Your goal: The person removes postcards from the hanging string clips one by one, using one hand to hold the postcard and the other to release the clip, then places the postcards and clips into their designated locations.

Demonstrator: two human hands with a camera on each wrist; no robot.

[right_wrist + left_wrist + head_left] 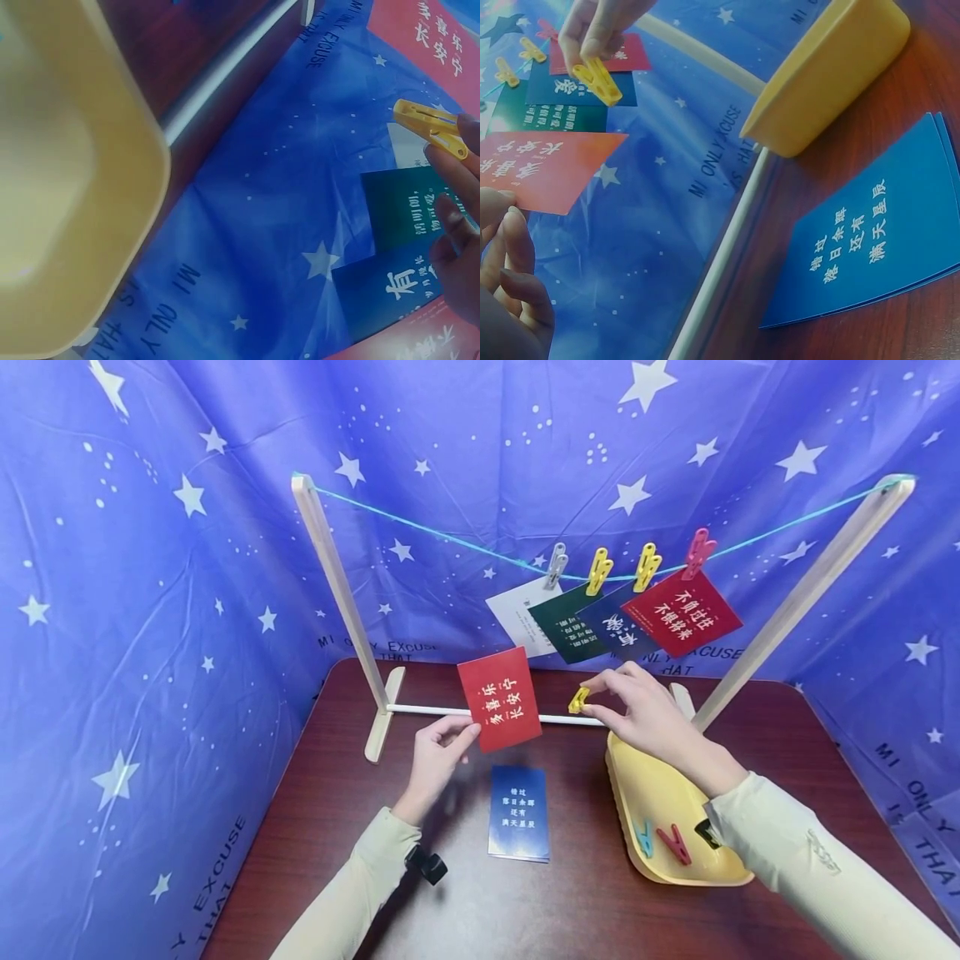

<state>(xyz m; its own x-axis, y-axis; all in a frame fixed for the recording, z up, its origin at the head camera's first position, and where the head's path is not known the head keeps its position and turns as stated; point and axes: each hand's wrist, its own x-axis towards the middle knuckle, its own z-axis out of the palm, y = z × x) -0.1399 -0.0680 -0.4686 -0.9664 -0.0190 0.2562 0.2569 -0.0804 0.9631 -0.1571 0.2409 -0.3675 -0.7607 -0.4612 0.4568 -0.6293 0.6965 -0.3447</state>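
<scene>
My left hand (pixel 438 758) pinches a red card (pixel 500 697) by its lower left edge, held up above the table. Opposite it, my right hand (pixel 637 706) grips a yellow clothespin (pixel 578 700) between thumb and fingers, a short way right of the card and apart from it. In the right wrist view that clothespin (pixel 429 124) points toward the red card (pixel 431 45). Below the left hand's card, blue cards (pixel 519 812) lie stacked on the table. Behind, a white card (pixel 521 610), a green card (pixel 566 628), a dark blue card (pixel 618 625) and another red card (pixel 682 612) hang from a line.
A teal string (pixel 420 529) spans two wooden posts (pixel 337 577), joined low by a white rod (pixel 427 711). Grey, yellow and pink clothespins clip the hanging cards. Under my right forearm, a yellow basket (pixel 622 777) holds a blue clothespin (pixel 644 839) and a red clothespin (pixel 675 845).
</scene>
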